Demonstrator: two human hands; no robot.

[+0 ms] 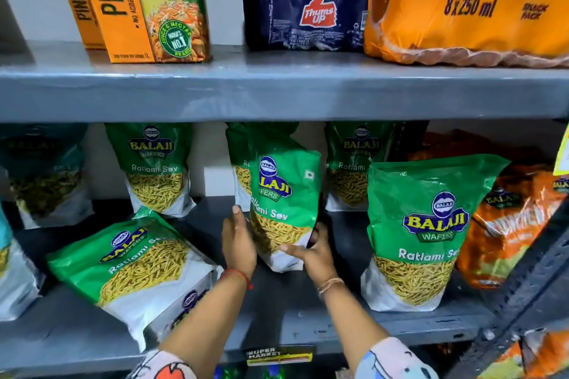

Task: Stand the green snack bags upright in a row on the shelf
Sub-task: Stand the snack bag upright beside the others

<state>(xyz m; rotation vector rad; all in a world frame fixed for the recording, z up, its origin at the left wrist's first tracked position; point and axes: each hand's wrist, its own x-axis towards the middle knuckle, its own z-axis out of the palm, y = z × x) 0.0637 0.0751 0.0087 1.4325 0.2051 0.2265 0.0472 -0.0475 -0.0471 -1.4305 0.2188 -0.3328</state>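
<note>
Green snack bag (283, 203), glossy, white at the base, yellow sev strands pictured. Leans slightly, midway along the grey shelf (292, 314). Reads "Balaji Wafers" and "Ratlami Sev". Gripped at the lower right corner by right hand (315, 255), thumb across the front. Braced along the left edge by left hand (238, 243), fingers straight.

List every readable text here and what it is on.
"PINEAPPLE", "NO ADDED PRESERVATIVE": juice carton
"Thums Up": dark bottle pack
"8 x 250 ml": orange pack
"BALAJI WAFERS", "Ratlami Sev": green snack bags
"SUPER MARKET": shelf tag
Fine print on the dark bottle pack: too small to read.
</note>
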